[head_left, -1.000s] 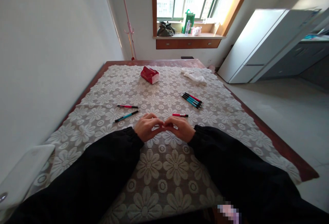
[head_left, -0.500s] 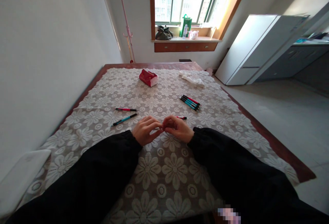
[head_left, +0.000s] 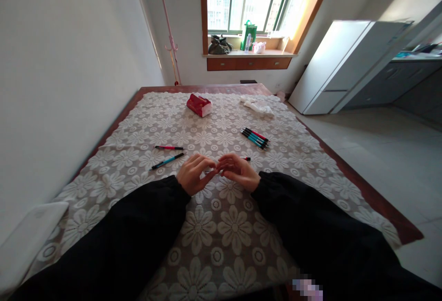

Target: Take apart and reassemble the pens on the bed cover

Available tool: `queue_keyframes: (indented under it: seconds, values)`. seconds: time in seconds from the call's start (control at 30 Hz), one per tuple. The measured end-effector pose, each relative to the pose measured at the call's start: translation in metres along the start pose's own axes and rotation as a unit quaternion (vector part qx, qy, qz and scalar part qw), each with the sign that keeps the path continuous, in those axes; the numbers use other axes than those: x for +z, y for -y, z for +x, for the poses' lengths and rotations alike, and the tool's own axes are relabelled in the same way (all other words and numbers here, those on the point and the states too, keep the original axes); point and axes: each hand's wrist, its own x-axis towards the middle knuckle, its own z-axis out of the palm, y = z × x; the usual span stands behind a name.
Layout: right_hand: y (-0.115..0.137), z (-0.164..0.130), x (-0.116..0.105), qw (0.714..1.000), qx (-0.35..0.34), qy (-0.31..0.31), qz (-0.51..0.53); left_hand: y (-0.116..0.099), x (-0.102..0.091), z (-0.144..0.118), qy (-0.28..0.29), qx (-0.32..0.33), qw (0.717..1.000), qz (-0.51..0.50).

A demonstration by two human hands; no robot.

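Note:
My left hand [head_left: 196, 172] and my right hand [head_left: 239, 171] meet at the fingertips, just above the tablecloth. The left thumb and fingers are pinched together; anything between them is too small to make out. On the right hand the fingers curl toward the thumb at the same spot, and their tips are partly hidden. Behind the right hand shows the red and black end of a pen [head_left: 246, 159], the rest of it covered. Left of my left hand lie a blue and black pen [head_left: 168, 161] and a red and black pen [head_left: 169, 147], apart from each other.
Several red and blue pens [head_left: 254, 138] lie side by side at the right. Farther back are a red tissue pack [head_left: 199, 105] and a crumpled white plastic bag [head_left: 258, 107]. A lace tablecloth [head_left: 216, 227] covers the table. A white object [head_left: 32, 232] stands at the left edge.
The fingers of my right hand have loosened and spread slightly, and my left hand's fingers have shifted a little. The pens on the table have not moved.

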Motion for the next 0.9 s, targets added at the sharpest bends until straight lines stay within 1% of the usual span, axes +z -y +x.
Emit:
queue_keyframes:
  seconds: [0.07,0.2,0.47,0.6,0.7,0.77,0.8,0.83,0.87,0.9]
  values:
    - [-0.001,-0.001,0.000,1.000,-0.007,0.001,0.002,0.000,0.000,0.000,-0.002,-0.014,1.000,0.003]
    - [0.000,-0.001,0.000,1.000,-0.015,-0.004,0.000,0.001,0.000,0.000,-0.011,-0.020,1.000,-0.010]
    - [0.000,0.000,0.000,0.998,-0.035,-0.042,-0.004,0.005,0.003,-0.001,-0.037,-0.022,0.999,-0.008]
    - [-0.004,0.001,0.001,0.998,-0.042,-0.052,-0.008,0.007,0.004,-0.002,-0.030,-0.026,0.999,0.001]
    - [-0.004,0.001,0.003,0.998,-0.049,-0.043,-0.011,0.009,0.005,-0.003,-0.018,-0.031,0.999,0.001]
    - [-0.001,0.001,0.002,0.995,-0.066,-0.055,-0.058,0.009,0.006,-0.003,-0.013,-0.037,0.999,0.001]
    - [0.001,0.001,0.000,0.988,-0.080,-0.075,-0.111,0.009,0.006,-0.003,-0.014,-0.040,0.999,0.001]
    - [0.003,0.002,-0.003,0.973,-0.095,-0.103,-0.182,0.009,0.006,-0.003,-0.018,-0.045,0.999,0.000]
    - [0.005,0.002,-0.008,0.949,-0.110,-0.131,-0.265,0.009,0.005,-0.003,-0.023,-0.049,0.999,-0.001]
    - [0.006,0.003,-0.014,0.916,-0.122,-0.153,-0.351,0.008,0.005,-0.002,-0.028,-0.052,0.998,-0.002]
